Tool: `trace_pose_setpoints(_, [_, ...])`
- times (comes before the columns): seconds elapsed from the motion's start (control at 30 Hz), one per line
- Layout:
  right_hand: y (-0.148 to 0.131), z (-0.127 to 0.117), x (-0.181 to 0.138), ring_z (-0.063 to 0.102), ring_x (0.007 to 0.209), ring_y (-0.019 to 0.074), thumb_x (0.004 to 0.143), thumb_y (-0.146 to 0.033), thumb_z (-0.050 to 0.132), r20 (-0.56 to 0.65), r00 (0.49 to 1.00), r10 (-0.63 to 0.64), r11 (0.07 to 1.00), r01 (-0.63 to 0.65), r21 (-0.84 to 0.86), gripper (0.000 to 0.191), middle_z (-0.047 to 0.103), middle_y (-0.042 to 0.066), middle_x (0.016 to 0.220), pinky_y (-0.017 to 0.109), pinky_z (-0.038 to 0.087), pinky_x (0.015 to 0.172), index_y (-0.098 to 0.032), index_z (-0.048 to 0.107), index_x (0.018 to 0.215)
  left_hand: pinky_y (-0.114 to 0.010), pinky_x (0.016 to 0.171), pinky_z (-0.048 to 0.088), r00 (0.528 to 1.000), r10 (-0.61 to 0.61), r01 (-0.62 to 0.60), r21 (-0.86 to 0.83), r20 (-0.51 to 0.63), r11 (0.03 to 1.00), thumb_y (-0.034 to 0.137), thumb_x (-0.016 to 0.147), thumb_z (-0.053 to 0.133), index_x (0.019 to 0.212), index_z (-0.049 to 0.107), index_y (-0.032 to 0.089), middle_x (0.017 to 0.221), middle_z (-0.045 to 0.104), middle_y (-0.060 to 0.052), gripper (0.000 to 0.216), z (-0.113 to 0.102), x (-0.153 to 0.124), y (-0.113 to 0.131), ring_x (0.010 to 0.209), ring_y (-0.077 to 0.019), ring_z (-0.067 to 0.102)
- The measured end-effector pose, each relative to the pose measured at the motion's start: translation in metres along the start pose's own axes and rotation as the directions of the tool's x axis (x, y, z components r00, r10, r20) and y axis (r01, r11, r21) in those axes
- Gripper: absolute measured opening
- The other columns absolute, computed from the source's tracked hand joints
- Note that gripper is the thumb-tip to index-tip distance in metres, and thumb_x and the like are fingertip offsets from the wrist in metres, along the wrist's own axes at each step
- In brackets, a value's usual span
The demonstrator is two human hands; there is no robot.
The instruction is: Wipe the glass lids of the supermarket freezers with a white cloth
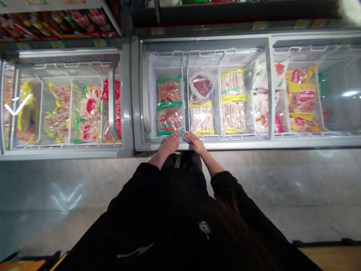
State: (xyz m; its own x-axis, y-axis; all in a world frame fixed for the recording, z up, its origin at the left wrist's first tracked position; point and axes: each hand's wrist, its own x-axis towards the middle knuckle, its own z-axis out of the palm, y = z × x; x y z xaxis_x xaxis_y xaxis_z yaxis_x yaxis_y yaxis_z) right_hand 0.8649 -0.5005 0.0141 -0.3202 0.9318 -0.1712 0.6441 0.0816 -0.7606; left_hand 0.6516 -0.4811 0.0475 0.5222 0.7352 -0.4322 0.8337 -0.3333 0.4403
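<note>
My left hand (172, 142) lies on the front rim of a chest freezer (234, 144), its fingers stretched out and nothing in it. Just to its right my right hand (195, 142) rests on the same rim, fingers extended too, with a small gap between the hands. Beyond my left fingertips are two red-and-green bags of orange-brown frozen food (169, 119) in a wire compartment. Past my right hand lies a yellow-edged bag of pale frozen sticks (202, 117). Behind that bag sits a clear plastic bag of dark red food (202, 86).
White wire dividers (185, 86) separate the compartments. Yellow-edged bags of pale rolls (233, 101) and yellow-and-red packets (302, 98) lie farther right. A second freezer (56, 152) with bagged meat stands at left. Shelving (56, 24) rises behind, and a tiled floor (282, 180) runs in front.
</note>
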Motion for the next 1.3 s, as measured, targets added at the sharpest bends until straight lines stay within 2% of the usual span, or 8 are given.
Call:
trace_pose_setpoints(0.1, [0.015, -0.023, -0.023, 0.044, 0.146, 0.0207, 0.072, 0.007, 0.046, 0.039, 0.999, 0.001, 1.000, -0.001, -0.012, 0.075, 0.060, -0.001, 0.147, 0.045, 0.037, 0.124, -0.028, 0.066, 0.136, -0.036, 0.130, 0.013, 0.999, 0.036, -0.036, -0.015, -0.005, 0.999, 0.016, 0.096, 0.039, 0.160, 0.022, 0.005, 0.170, 0.018, -0.012, 0.067, 0.000, 0.004, 0.002, 0.158, -0.0205, 0.015])
trace_pose_setpoints(0.2, [0.025, -0.032, -0.023, 0.039, 0.149, 0.0225, 0.072, 0.007, 0.046, -0.006, 0.999, 0.038, 0.998, -0.038, -0.042, 0.078, 0.057, 0.000, 0.150, 0.049, 0.035, 0.125, -0.027, 0.062, 0.141, -0.036, 0.130, 0.014, 0.998, 0.052, -0.052, -0.024, -0.023, 0.998, 0.017, 0.097, 0.039, 0.160, 0.022, 0.006, 0.171, 0.017, -0.011, 0.067, 0.001, 0.007, 0.003, 0.158, -0.0207, 0.016])
trace_pose_setpoints(0.4, [0.019, -0.004, 0.017, 0.022, 0.156, 0.0255, 0.075, 0.005, 0.046, -0.122, 0.990, 0.064, 0.995, -0.073, -0.065, 0.083, 0.045, 0.001, 0.159, 0.057, 0.029, 0.127, -0.025, 0.048, 0.152, -0.036, 0.130, 0.014, 0.997, 0.044, -0.046, -0.020, -0.064, 0.999, 0.016, 0.096, 0.040, 0.161, 0.022, 0.008, 0.171, 0.016, -0.010, 0.068, 0.001, 0.005, 0.000, 0.158, -0.0191, 0.013])
trace_pose_setpoints(0.53, [0.014, -0.002, 0.011, 0.034, 0.152, 0.0220, 0.074, 0.007, 0.045, -0.026, 1.000, -0.011, 0.999, 0.010, -0.038, 0.080, 0.053, -0.001, 0.154, 0.048, 0.034, 0.126, -0.028, 0.058, 0.145, -0.036, 0.130, 0.014, 0.997, 0.043, -0.044, -0.010, -0.063, 0.999, 0.015, 0.096, 0.039, 0.160, 0.024, 0.004, 0.170, 0.018, -0.012, 0.066, -0.001, 0.002, -0.001, 0.158, -0.0205, 0.016])
trace_pose_setpoints(0.73, [0.029, -0.034, -0.014, 0.042, 0.147, 0.0207, 0.070, 0.008, 0.045, 0.027, 0.999, -0.030, 1.000, 0.030, 0.002, 0.079, 0.059, -0.003, 0.147, 0.046, 0.037, 0.125, -0.030, 0.065, 0.136, -0.038, 0.129, 0.017, 0.997, 0.043, -0.043, -0.006, -0.066, 0.999, 0.016, 0.097, 0.038, 0.159, 0.025, 0.005, 0.170, 0.019, -0.013, 0.065, -0.005, 0.011, 0.002, 0.158, -0.0206, 0.017])
trace_pose_setpoints(0.93, [0.035, -0.025, 0.045, 0.024, 0.155, 0.0262, 0.075, 0.004, 0.046, -0.141, 0.988, 0.057, 0.998, -0.055, 0.017, 0.083, 0.046, 0.002, 0.158, 0.059, 0.027, 0.127, -0.026, 0.048, 0.152, -0.037, 0.130, 0.016, 0.997, 0.027, -0.027, 0.012, -0.077, 1.000, 0.018, 0.097, 0.039, 0.161, 0.023, 0.008, 0.171, 0.017, -0.010, 0.066, -0.006, 0.023, 0.001, 0.158, -0.0195, 0.015])
trace_pose_setpoints(1.07, [0.024, -0.011, 0.074, 0.027, 0.154, 0.0230, 0.076, 0.004, 0.044, -0.099, 0.995, 0.004, 1.000, -0.002, 0.026, 0.079, 0.047, 0.001, 0.158, 0.053, 0.029, 0.127, -0.023, 0.053, 0.149, -0.038, 0.130, 0.017, 0.995, -0.010, 0.012, 0.020, -0.099, 1.000, 0.020, 0.097, 0.039, 0.163, 0.019, 0.016, 0.171, 0.017, -0.007, 0.069, -0.008, 0.025, -0.002, 0.158, -0.0198, 0.017])
trace_pose_setpoints(1.3, [0.028, -0.039, 0.026, 0.041, 0.148, 0.0187, 0.070, 0.007, 0.045, 0.051, 0.996, -0.070, 0.997, 0.067, 0.044, 0.080, 0.058, -0.003, 0.148, 0.044, 0.035, 0.126, -0.030, 0.064, 0.138, -0.040, 0.130, 0.021, 0.993, -0.025, 0.027, 0.012, -0.113, 1.000, 0.019, 0.096, 0.038, 0.166, 0.010, 0.022, 0.170, 0.022, -0.003, 0.076, -0.017, 0.034, -0.001, 0.158, -0.0188, 0.016])
